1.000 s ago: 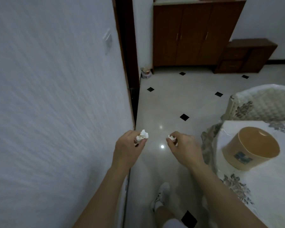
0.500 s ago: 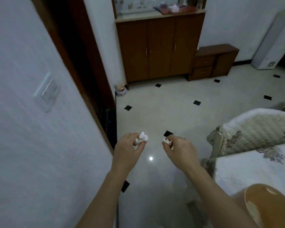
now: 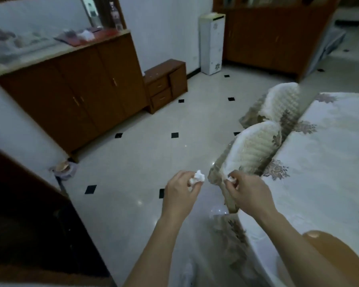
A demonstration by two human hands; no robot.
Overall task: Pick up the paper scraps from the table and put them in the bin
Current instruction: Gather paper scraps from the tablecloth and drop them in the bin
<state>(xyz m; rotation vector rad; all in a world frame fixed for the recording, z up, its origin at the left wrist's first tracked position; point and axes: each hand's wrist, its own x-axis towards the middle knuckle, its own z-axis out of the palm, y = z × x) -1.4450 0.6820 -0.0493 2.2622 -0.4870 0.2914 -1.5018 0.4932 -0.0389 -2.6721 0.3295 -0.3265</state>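
Observation:
My left hand (image 3: 179,192) is closed around a crumpled white paper scrap (image 3: 197,177) that sticks out past the fingertips. My right hand (image 3: 248,192) pinches a smaller white paper scrap (image 3: 230,179), mostly hidden by the fingers. Both hands are held out over the tiled floor, just left of the table (image 3: 327,162) with its floral cloth. No bin shows in this view.
Two covered chairs (image 3: 253,150) stand against the table's left side. A round tan box (image 3: 344,255) sits on the table's near corner. A wooden cabinet (image 3: 75,92), a small drawer unit (image 3: 166,85) and a white floor appliance (image 3: 211,40) line the far wall. A dark doorway (image 3: 25,214) lies left.
The view has swung right and up, away from the white wall toward the room and table. Both hands keep their scraps, held in the same pose in front of me.

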